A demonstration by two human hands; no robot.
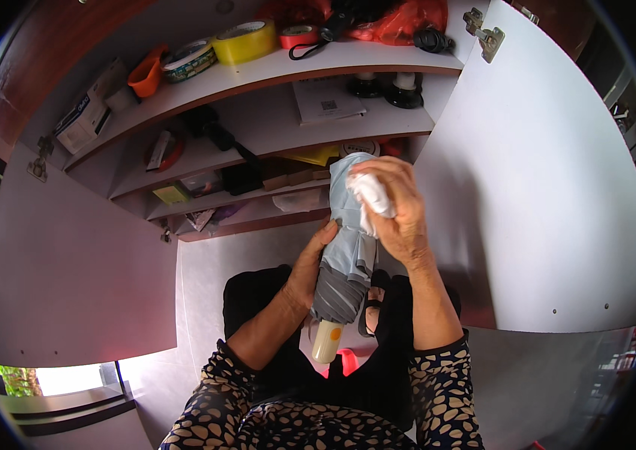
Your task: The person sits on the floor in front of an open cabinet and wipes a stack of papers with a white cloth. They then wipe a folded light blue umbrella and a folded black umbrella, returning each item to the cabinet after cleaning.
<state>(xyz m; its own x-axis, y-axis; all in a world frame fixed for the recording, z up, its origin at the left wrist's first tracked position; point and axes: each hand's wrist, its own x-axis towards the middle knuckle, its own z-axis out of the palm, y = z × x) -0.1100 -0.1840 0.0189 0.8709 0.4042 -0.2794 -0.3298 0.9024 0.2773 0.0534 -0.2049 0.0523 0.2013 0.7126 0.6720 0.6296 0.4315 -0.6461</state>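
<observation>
A folding umbrella (343,287) hangs before me, its cream handle (326,342) with an orange button pointing down towards my lap. A light blue-grey sleeve (346,202) covers its upper part, while the grey pleated canopy shows below. My left hand (315,256) grips the umbrella from its left side, thumb along the sleeve; its other fingers are mostly hidden. Bunched in my right hand (399,208) is a white cloth (372,195), pressed against or just beside the sleeve's upper right side.
An open cabinet stands ahead, its left door (81,270) and right door (542,185) flanking me. The top shelf (250,70) bears yellow tape (245,42), red tape (299,36) and an orange scoop-like item (148,72). Lower shelves hold a black brush-like item (219,135) and papers (329,101).
</observation>
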